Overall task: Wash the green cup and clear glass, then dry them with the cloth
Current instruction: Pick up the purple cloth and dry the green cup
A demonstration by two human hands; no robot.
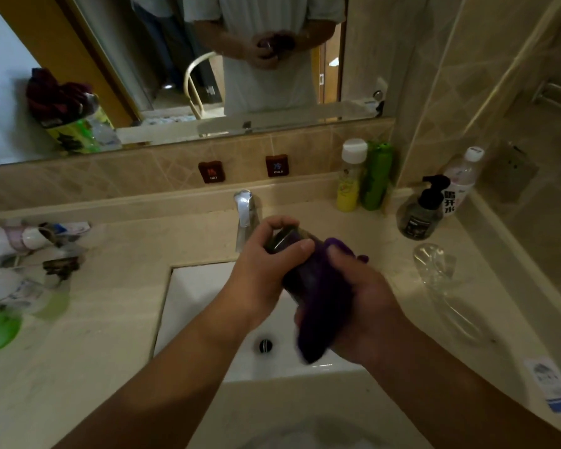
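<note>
I look down from the head camera at a bathroom sink [208, 303] set into a pale stone surface [110, 319], with both of my bare forearms reaching out over the basin. My left hand [266, 264] is curled around the top of a dark cup [289, 244], the thumb and fingers wrapped over its rim; in this dim light the cup looks nearly black, so I cannot confirm its green colour, though I judge it to be the green cup of the task. My right hand [363, 309] grips a purple cloth [318, 303] bunched around the lower body of the cup, its fingers closed over the fabric and pressing it against the cup's side. The cup is tilted, its mouth toward the tap [245, 215] and its base toward me, and it is held above the basin, touching neither sink nor surface. The clear glass [434, 264] lies on its side on the surface to the right of the sink, well apart from both hands. No water is visibly running from the tap. From this I judge that washing is over and I am in the drying stage, working on the cup; whether the glass has already been dried I cannot tell. Bottles [363, 176] stand near the wall behind the glass, and blurred toiletries [30, 254] sit on the far left.
</note>
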